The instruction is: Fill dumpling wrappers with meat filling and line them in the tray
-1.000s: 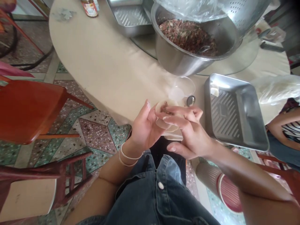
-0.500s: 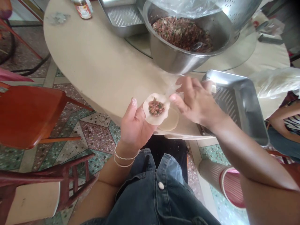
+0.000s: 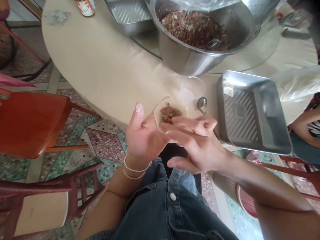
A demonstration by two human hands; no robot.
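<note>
My left hand (image 3: 146, 136), palm up with the thumb apart, holds a round dumpling wrapper (image 3: 158, 115) on its fingers. A mound of minced meat filling (image 3: 168, 112) with green bits lies in the middle of the wrapper. From the right, my right hand (image 3: 197, 140) reaches across with fingers stretched and thumb apart. Its fingertips are over the near edge of the wrapper and appear to touch it; they hide part of the wrapper. Beyond my right hand are a small clear bowl (image 3: 193, 89) and a metal spoon (image 3: 202, 102) on the table.
A large steel bowl (image 3: 190, 63) of minced filling stands at the back. On the right is a metal tray (image 3: 250, 113) with a small white piece (image 3: 228, 90) in its corner. Another tray (image 3: 132, 28) and a jar (image 3: 85, 8) stand at the back left. A person's arm (image 3: 303, 120) shows far right.
My right hand has come from above the small clear bowl down and toward me, onto the wrapper's near side. The bowl and spoon are now uncovered. My left hand stays nearly in place.
</note>
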